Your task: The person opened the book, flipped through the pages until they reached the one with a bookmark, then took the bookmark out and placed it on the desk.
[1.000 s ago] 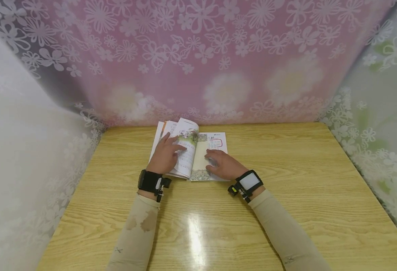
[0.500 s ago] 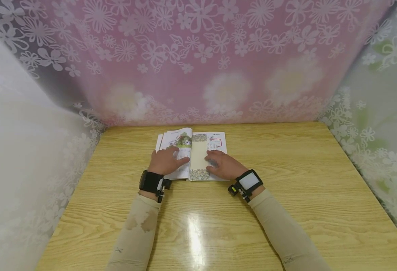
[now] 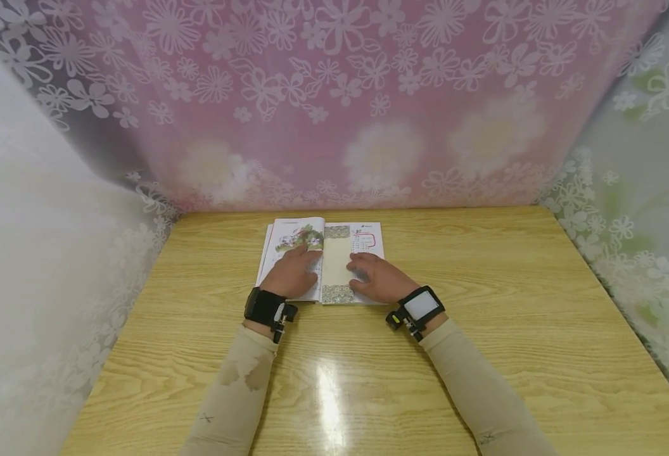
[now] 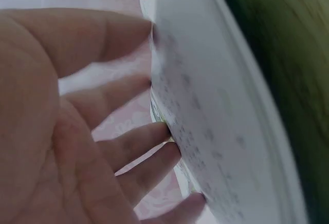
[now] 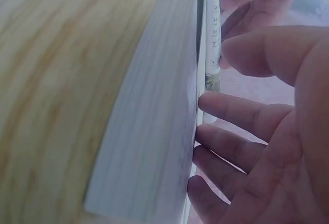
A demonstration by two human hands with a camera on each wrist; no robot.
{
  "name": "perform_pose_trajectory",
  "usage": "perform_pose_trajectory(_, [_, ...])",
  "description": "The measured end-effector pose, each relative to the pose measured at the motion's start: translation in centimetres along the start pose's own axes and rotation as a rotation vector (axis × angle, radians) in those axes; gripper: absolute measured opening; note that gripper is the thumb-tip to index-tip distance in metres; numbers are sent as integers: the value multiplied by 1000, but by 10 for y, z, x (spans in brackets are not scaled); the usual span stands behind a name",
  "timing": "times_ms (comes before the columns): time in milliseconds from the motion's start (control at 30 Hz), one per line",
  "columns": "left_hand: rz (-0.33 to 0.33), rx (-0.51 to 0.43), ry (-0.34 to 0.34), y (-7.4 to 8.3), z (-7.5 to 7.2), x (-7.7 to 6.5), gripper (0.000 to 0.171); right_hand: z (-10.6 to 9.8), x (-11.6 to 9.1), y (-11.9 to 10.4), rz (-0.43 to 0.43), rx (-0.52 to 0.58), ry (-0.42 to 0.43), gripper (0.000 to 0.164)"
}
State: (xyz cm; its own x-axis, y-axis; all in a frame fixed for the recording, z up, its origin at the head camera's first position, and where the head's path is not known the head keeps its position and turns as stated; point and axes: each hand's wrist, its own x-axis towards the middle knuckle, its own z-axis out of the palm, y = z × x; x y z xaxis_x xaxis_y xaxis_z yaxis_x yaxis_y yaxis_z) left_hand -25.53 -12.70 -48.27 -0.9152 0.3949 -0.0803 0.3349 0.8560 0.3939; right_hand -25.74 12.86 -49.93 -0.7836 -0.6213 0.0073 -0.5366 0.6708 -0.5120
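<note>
An open book (image 3: 365, 229) with printed pages lies near the table's far edge. Down its middle runs a cream strip (image 3: 336, 259) with patterned ends, beside the fold. The left hand (image 3: 292, 275) rests on the left page (image 3: 300, 229), below a colour picture, its fingers spread toward the fold. In the left wrist view, the fingertips (image 4: 163, 129) of that hand touch the printed page. The right hand (image 3: 382, 278) lies over the lower part of the right page, fingertips at the strip's edge. In the right wrist view its fingers (image 5: 226, 147) are spread and press along the page.
The wooden table (image 3: 483, 354) extends around the book on both sides and in front. A pink floral curtain (image 3: 334, 126) hangs right behind its far edge, with pale floral sheets (image 3: 44, 253) at the sides. Each wrist wears a black strapped device (image 3: 420, 307).
A raised, curving left page has come down flat, uncovering the cream strip fully. The left hand has shifted toward the fold. The right hand has stayed in place.
</note>
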Motion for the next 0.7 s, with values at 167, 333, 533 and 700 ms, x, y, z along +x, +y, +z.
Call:
perform_pose_trajectory(167, [-41,-2,22,0,1,1,69,1,3,0,-13,-25,33,44])
perform_pose_trajectory(333, [-41,-25,27,-1,1,1,69,6,7,-10,-31,-108,86,58])
perform_pose_trajectory(533, [-35,-22,18,0,1,0,68,12,8,-30,-84,-189,23,81])
perform_pose_trajectory(700, [-38,-35,7,3,0,-2,66,16,10,-35,-138,-291,-12,80])
